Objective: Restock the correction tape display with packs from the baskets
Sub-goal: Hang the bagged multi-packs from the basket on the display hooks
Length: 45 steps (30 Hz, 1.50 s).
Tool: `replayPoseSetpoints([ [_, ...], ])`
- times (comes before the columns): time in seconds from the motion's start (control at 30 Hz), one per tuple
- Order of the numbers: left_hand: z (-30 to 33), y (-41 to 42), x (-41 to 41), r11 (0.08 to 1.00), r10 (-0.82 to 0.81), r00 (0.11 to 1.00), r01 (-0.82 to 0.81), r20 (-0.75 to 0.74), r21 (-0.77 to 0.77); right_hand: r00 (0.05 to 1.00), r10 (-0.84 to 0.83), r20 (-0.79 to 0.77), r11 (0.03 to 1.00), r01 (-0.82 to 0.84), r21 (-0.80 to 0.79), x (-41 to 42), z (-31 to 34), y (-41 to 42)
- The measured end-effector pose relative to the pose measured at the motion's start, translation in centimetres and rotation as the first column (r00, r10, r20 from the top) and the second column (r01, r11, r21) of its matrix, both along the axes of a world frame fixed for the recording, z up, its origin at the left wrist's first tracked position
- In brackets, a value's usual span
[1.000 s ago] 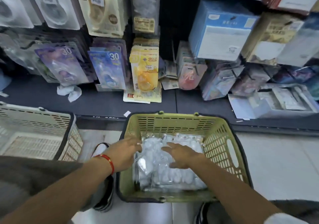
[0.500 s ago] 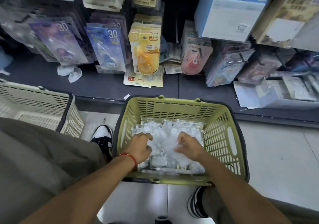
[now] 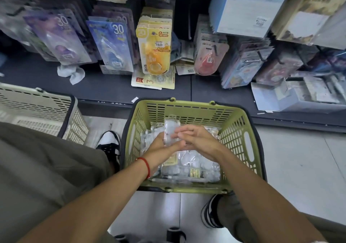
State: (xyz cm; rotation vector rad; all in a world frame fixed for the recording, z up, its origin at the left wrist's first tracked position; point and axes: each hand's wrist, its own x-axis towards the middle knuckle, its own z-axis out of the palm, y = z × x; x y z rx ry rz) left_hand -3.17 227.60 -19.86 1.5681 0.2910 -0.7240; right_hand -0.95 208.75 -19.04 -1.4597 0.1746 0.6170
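A green basket (image 3: 241, 136) on the floor holds several clear correction tape packs (image 3: 189, 166). Both my hands are over it, lifting a stack of clear packs (image 3: 171, 128) upright between them. My left hand (image 3: 160, 147), with a red string at the wrist, grips the stack from the left. My right hand (image 3: 196, 140) presses against its right side with fingers extended. On the shelf behind hang correction tape packs: purple (image 3: 61, 42), blue (image 3: 114, 44), yellow (image 3: 154, 44) and pink (image 3: 209, 57).
A cream basket (image 3: 37, 104) stands at the left by my knee. A crumpled white cloth (image 3: 72, 73) and a flat yellow pack (image 3: 153, 81) lie on the dark shelf (image 3: 104, 87). Boxes fill the shelf at right. My shoes flank the green basket.
My hands came together from either side of the pile and raised a stack of clear packs upright out of the heap. The view tilted further down.
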Motion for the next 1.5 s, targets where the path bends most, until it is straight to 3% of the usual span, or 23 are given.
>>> replayPoseSetpoints([
  [0.07, -0.7, 0.6, 0.1, 0.994, 0.090, 0.990, -0.096, -0.112, -0.048, 0.999, -0.010, 0.032, 0.996, 0.013, -0.089, 0.0, -0.7, 0.0],
  [0.1, -1.0, 0.9, 0.0, 0.984, 0.154, 0.974, -0.167, -0.167, -0.066, 0.996, -0.009, 0.085, 0.964, 0.031, -0.265, 0.0, -1.4, -0.4],
  [0.13, -1.3, 1.3, 0.0, 0.975, 0.201, 0.959, -0.215, -0.198, -0.054, 0.985, 0.080, 0.150, 0.859, 0.008, -0.512, -0.2, -2.2, -1.2],
  [0.2, -1.7, 2.1, -0.2, 0.966, 0.254, 0.947, -0.257, -0.195, 0.009, 0.888, 0.458, 0.031, 0.432, -0.192, -0.881, -1.4, -4.2, -3.0],
  [0.23, -2.0, 2.4, -0.2, 0.960, 0.278, 0.941, -0.279, -0.191, 0.025, 0.809, 0.580, -0.099, 0.239, -0.285, -0.928, -2.4, -5.4, -3.6],
  [0.27, -2.1, 2.6, -0.1, 0.953, 0.299, 0.933, -0.301, -0.198, 0.024, 0.751, 0.633, -0.189, 0.130, -0.343, -0.930, -3.3, -6.6, -4.0],
  [0.4, -1.9, 2.7, 0.1, 0.928, 0.357, 0.899, -0.372, -0.254, -0.012, 0.692, 0.681, -0.240, -0.014, -0.316, -0.949, -4.2, -8.7, -4.7],
  [0.47, -2.0, 2.7, 0.1, 0.925, 0.361, 0.895, -0.380, -0.262, -0.024, 0.688, 0.689, -0.227, -0.009, -0.304, -0.953, -3.9, -8.9, -5.1],
  [0.5, -2.1, 2.8, 0.0, 0.922, 0.365, 0.892, -0.386, -0.266, -0.029, 0.716, 0.664, -0.215, 0.049, -0.329, -0.943, -3.8, -8.9, -5.4],
  [0.57, -2.2, 2.8, 0.0, 0.912, 0.386, 0.882, -0.409, -0.269, -0.030, 0.855, 0.500, -0.136, 0.348, -0.342, -0.873, -3.4, -7.8, -6.0],
  [0.67, -1.9, 2.7, 0.0, 0.900, 0.415, 0.868, -0.436, -0.273, -0.019, 0.997, 0.066, -0.048, 0.762, -0.082, -0.642, -2.7, -5.2, -7.7],
  [0.73, -1.6, 2.2, -0.2, 0.905, 0.396, 0.875, -0.424, -0.280, -0.045, 0.986, -0.077, -0.148, 0.940, 0.023, -0.341, -2.4, -3.6, -8.3],
  [0.8, -1.2, 1.5, -0.3, 0.922, 0.343, 0.895, -0.378, -0.285, -0.079, 0.968, -0.064, -0.244, 0.997, 0.053, -0.052, -2.5, -2.1, -7.4],
  [0.87, -1.1, 0.7, -0.4, 0.926, 0.284, 0.903, -0.346, -0.322, -0.152, 0.963, -0.001, -0.271, 0.994, 0.030, 0.101, -2.6, -1.7, -5.1],
  [0.9, -1.0, 0.3, -0.6, 0.918, 0.267, 0.899, -0.347, -0.347, -0.192, 0.968, 0.020, -0.251, 0.995, 0.004, 0.098, -2.5, -2.1, -3.6],
  [1.03, -1.6, 0.8, -1.1, 0.930, 0.286, 0.920, -0.334, -0.269, -0.154, 0.986, 0.165, -0.007, 0.923, -0.157, -0.351, -2.0, -4.5, 0.7],
  [1.1, -1.8, 1.5, -1.3, 0.921, 0.316, 0.908, -0.363, -0.275, -0.140, 0.983, 0.168, 0.071, 0.853, -0.109, -0.510, -1.5, -5.3, 0.7],
  [1.13, -1.8, 1.7, -1.2, 0.918, 0.327, 0.905, -0.373, -0.271, -0.136, 0.980, 0.172, 0.101, 0.779, -0.073, -0.623, -1.1, -5.8, 0.1],
  [1.2, -1.7, 2.1, -1.1, 0.915, 0.337, 0.900, -0.382, -0.277, -0.131, 0.957, 0.286, 0.048, 0.453, -0.091, -0.887, -0.7, -7.3, -1.8],
  [1.23, -1.8, 2.3, -1.1, 0.913, 0.338, 0.898, -0.385, -0.280, -0.132, 0.941, 0.337, -0.031, 0.292, -0.136, -0.947, -0.7, -8.2, -2.9],
  [1.3, -2.2, 2.7, -1.0, 0.909, 0.347, 0.892, -0.396, -0.290, -0.130, 0.914, 0.385, -0.127, 0.145, -0.196, -0.970, -0.9, -9.2, -4.6],
  [1.4, -2.6, 3.1, -1.0, 0.911, 0.355, 0.892, -0.397, -0.278, -0.109, 0.903, 0.421, -0.089, 0.116, -0.151, -0.982, -1.0, -10.2, -6.0],
  [1.5, -2.8, 3.4, -0.5, 0.907, 0.376, 0.891, -0.410, -0.253, -0.095, 0.893, 0.449, -0.035, 0.210, -0.143, -0.967, -1.1, -9.9, -7.1],
])
